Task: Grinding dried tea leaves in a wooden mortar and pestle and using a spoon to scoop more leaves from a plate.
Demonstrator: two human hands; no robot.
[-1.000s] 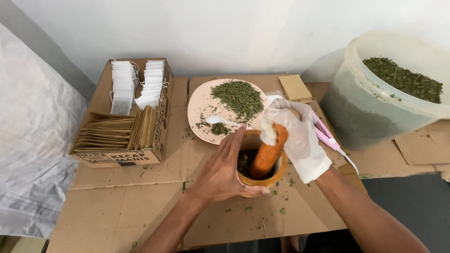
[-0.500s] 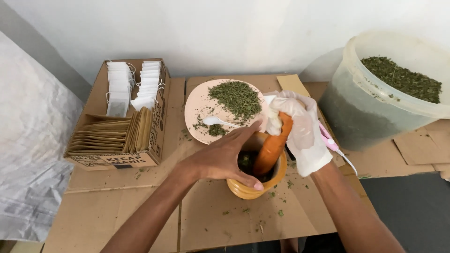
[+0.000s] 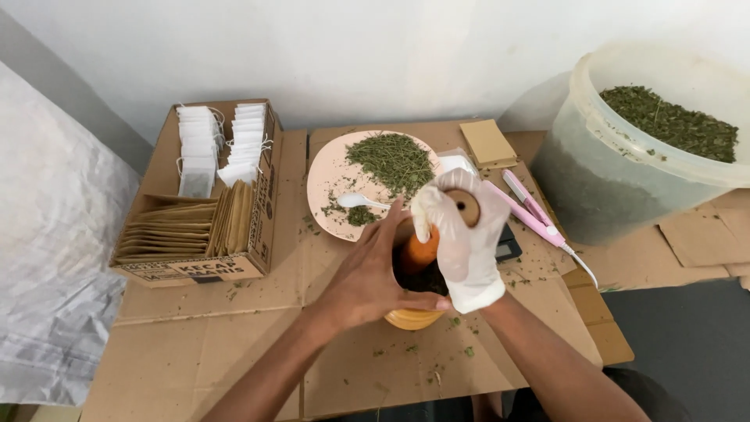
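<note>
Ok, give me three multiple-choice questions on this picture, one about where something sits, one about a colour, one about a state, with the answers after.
1. Where does the white spoon lie?
A. on the pink plate
B. in the bucket
C. in the cardboard box

2. What colour is the pestle?
A. blue
B. orange
C. black

3. How is the right hand?
A. bare and flat on the cardboard
B. gloved and gripping the pestle
C. gloved and holding the spoon

Answers: 1 A, the spoon rests beside the dried herbs on the plate. 2 B, its shaft shows orange below the glove. 3 B, the white glove wraps the pestle top while the bare left hand steadies the mortar.
</note>
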